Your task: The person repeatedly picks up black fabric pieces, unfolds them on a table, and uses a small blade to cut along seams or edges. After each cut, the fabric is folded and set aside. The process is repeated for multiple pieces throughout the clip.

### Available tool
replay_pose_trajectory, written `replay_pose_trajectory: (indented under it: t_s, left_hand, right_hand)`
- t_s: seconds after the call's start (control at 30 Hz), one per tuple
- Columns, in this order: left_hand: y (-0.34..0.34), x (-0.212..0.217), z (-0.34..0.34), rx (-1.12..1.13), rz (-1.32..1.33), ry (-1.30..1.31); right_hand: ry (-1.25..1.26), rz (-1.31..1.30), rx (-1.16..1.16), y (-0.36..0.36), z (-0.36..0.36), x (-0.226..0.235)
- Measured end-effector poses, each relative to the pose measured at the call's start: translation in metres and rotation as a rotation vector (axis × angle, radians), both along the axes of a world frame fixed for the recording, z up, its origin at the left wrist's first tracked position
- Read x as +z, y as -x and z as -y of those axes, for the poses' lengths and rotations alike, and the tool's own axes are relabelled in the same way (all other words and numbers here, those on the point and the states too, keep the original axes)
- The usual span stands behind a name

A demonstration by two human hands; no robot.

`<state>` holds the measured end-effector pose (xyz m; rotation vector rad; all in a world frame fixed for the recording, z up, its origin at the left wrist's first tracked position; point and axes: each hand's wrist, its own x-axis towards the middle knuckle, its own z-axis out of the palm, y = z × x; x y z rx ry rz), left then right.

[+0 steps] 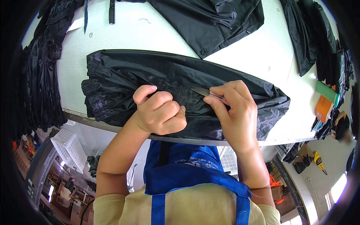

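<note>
A black garment [150, 69] of shiny fabric, gathered with elastic at its left end, lies across the near side of the table. Above its middle, my right hand [238, 107] grips a pair of small thread snips [201, 91] between thumb and fingers, the pointed metal blades facing left over a seam. My left hand [161, 112] is closed just left of the blades, its fingers curled against the fabric. Whatever lies inside those curled fingers is hidden. A small gap separates the two hands.
Another black garment with snap buttons [221, 22] lies at the far side of the white table [138, 35]. Dark garments [41, 78] hang over the left edge, others [300, 37] at the right. An orange box [322, 108] sits at the right edge. White crates [69, 148] stand below.
</note>
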<state>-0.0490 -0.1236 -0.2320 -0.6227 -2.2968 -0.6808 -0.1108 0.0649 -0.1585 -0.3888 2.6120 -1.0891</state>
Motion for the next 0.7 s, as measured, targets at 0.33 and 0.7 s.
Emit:
replay_pose_trajectory:
  t_s: [0.33, 0.7]
  left_hand:
    - [0.000, -0.001, 0.001, -0.003, -0.003, -0.004]
    - [0.000, -0.003, 0.004, 0.020, -0.018, -0.019]
  right_hand:
    - [0.059, -0.007, -0.130, 0.007, -0.004, 0.007]
    - [0.037, -0.078, 0.007, 0.009, -0.035, 0.011]
